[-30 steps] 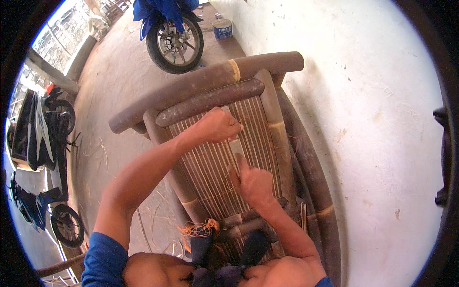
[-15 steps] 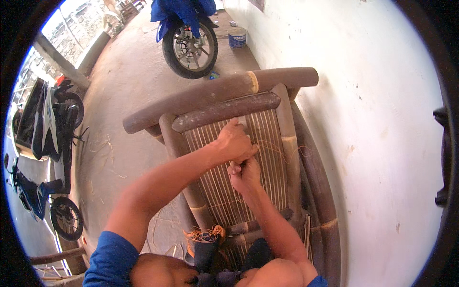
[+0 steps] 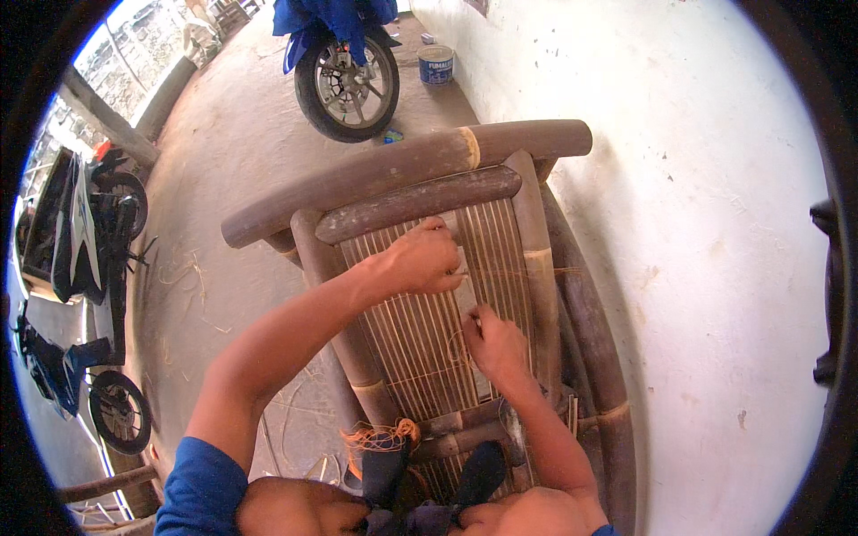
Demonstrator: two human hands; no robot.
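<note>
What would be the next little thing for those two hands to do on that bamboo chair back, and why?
Probably draw the thin strand snug across the slats. The left hand presses on the slatted panel just under the upper crossbar, while the right hand pinches something thin lower down, too small to make out. One hand steadying and one gripping suggests a pull comes next.

- Left hand [image 3: 420, 261], farther out, is closed in a loose fist, knuckles up, forearm stretched diagonally from the near left.
- Right hand [image 3: 494, 344], nearer, has its fingers pinched together, wrist bent.
</note>
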